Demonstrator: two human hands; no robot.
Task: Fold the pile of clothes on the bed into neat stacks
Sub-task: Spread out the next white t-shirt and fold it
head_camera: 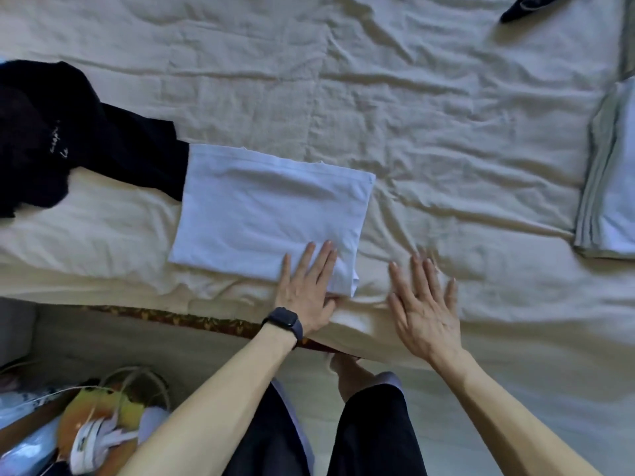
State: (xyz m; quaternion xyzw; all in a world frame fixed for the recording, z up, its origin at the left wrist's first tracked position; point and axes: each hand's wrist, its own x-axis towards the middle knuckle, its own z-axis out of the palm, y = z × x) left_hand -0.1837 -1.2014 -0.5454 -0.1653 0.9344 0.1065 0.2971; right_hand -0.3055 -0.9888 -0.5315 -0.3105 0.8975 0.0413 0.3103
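Judging by the hands, this was a smoothing pass. It would go best with flat palms swept outward and the edges kept square. The folded white cotton garment lay as a tidy, faintly creased rectangle near the 6 o'clock edge of the wrinkled cream bed. The left hand pressed its 5 o'clock corner, grip slack and fingers straight. The right hand, grip wide open and empty, was over the sheet just beside it at 3 o'clock.
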